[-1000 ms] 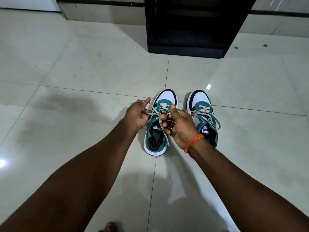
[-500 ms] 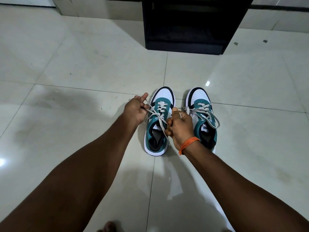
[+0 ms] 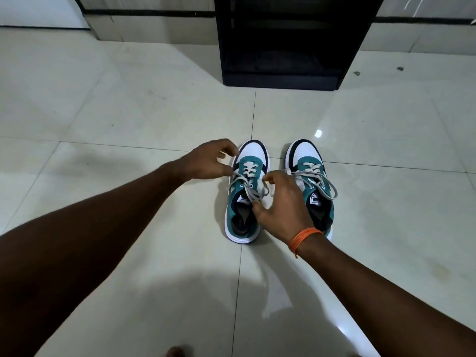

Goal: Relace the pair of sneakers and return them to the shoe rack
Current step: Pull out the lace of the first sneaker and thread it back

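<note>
Fingers of left hand (image 3: pixel 208 161) and right hand (image 3: pixel 280 202) each pinch a lace end (image 3: pixel 253 193) on the left sneaker (image 3: pixel 244 191); pull evenly outward, low to the floor (image 3: pixel 128 124), before knotting.

Glossy pale tiled floor (image 3: pixel 128 112) — grey wall skirting (image 3: pixel 154 29) behind.

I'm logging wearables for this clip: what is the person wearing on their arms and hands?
Both forearms are bare, with no sleeves in view. The right hand has an orange thread band wound several times around its wrist. The left hand shows no band, glove or ring.
</note>
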